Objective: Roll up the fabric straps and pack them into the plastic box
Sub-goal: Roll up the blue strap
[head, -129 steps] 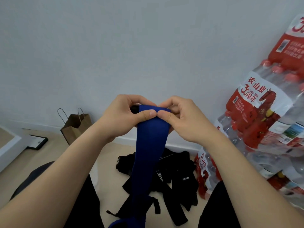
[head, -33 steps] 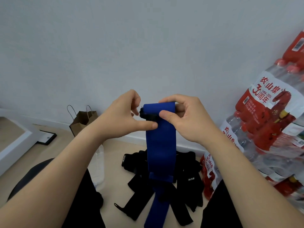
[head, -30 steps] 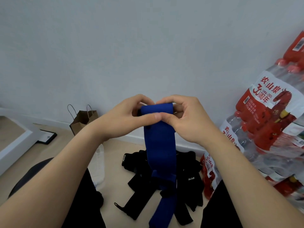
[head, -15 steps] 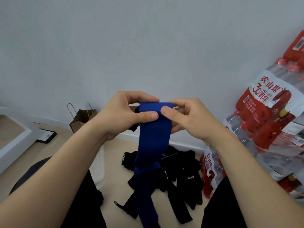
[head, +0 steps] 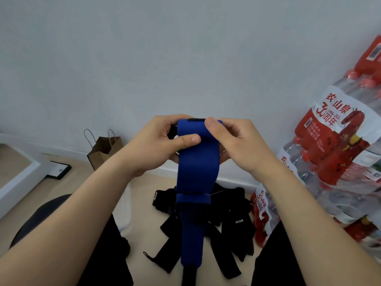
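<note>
Your left hand [head: 153, 145] and right hand [head: 239, 144] both pinch the strap [head: 195, 168] at its rolled top; slacken either grip and it may unwind.

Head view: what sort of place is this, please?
Probably a plain room in a home, or a storeroom: stacked water packs against the wall, a paper bag, and black straps lying on the floor.

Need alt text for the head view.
Left hand and right hand grip the rolled top of a blue strap; its tail hangs above black straps on the floor. Water-bottle packs at right, paper bag at left.
</note>
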A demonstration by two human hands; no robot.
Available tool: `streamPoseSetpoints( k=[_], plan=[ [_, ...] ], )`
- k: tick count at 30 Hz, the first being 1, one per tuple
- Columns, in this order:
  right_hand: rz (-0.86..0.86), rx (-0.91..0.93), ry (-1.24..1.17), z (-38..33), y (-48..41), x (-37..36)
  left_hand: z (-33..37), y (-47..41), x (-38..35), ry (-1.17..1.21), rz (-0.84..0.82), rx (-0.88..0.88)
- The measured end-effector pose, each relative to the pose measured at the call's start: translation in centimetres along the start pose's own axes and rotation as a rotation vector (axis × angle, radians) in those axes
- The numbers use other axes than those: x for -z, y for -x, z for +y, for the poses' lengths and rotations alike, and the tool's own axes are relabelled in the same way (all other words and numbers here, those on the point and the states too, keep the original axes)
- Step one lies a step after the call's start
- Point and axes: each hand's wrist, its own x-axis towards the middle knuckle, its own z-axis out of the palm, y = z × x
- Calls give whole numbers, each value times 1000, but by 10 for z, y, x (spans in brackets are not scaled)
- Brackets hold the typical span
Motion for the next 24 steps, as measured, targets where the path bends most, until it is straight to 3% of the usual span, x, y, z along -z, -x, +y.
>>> streamPoseSetpoints(
  k=[7,12,17,22,24],
  plan=[
    [57,110,-10,1,3,2,2,-1,0,113,-17,133],
    [10,153,29,1,2,2,6,-1,2,120,61,66],
    [-58,-9,-22,1,0,-1,5,0,-4,69,66,11],
    [-45,95,-14,3,1,-2,7,1,-1,196,-7,81],
    [-54,99,-18,4,1,-3,7,1,0,114,18,67]
  ],
)
